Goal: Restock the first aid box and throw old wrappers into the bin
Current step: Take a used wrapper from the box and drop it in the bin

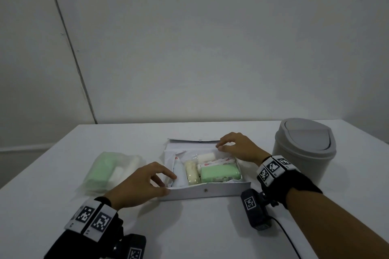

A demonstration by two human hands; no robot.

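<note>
The white first aid box (pixel 208 192) lies open mid-table. Inside it are a green packet (pixel 220 173), a cream bandage roll (pixel 192 172), a white roll (pixel 207 156), a white tube (pixel 180 172) and flat red-printed packets (pixel 219 162). My left hand (pixel 140 183) pinches the box's front-left corner, fingers curled over the edge. My right hand (pixel 239 148) hovers over the box's back right corner, fingertips bent at the far wall; I cannot tell whether it holds anything.
A clear plastic bag (pixel 109 171) with a green packet and white rolls lies left of the box. A grey swing-lid bin (pixel 305 149) stands at the right. The white table (pixel 189 227) ends at a wall behind. Black wrist bands with tags sit on both arms.
</note>
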